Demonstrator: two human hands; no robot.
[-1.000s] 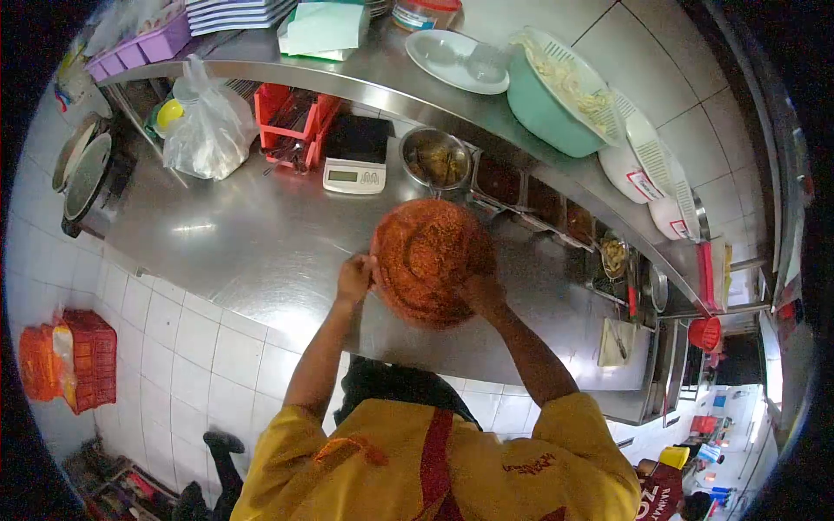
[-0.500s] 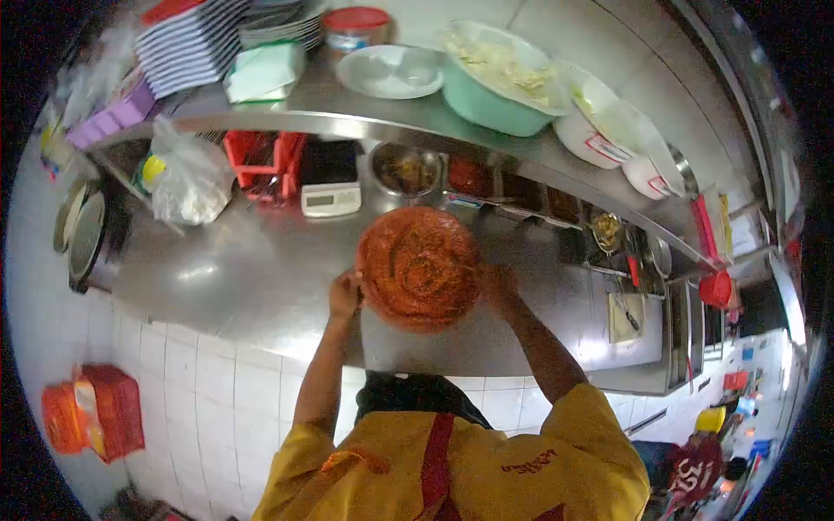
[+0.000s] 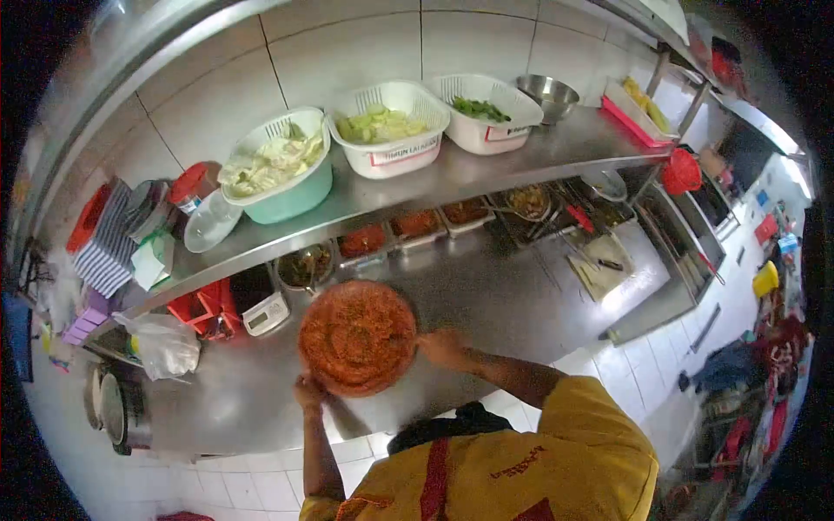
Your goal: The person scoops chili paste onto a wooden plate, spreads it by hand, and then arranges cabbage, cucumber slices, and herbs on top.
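Note:
A round bowl (image 3: 358, 336) full of red-orange chili paste is held above the steel counter (image 3: 504, 300), in front of my chest. My left hand (image 3: 308, 392) grips its rim at the lower left. At the bowl's right rim my right hand (image 3: 443, 347) holds the other side. My yellow sleeves and dark red apron strap fill the bottom of the view.
A steel shelf (image 3: 452, 178) carries a teal basin (image 3: 278, 174), two white baskets (image 3: 387, 130) of vegetables, a white plate (image 3: 208, 221) and stacked plates (image 3: 109, 234). Below it sit sauce trays (image 3: 417, 226), a scale (image 3: 265, 317), a red rack (image 3: 204, 313) and a plastic bag (image 3: 165, 343).
My head has turned, so the counter and shelf now run slantwise across the view. The bowl stays in both hands and sits lower and further left in the picture.

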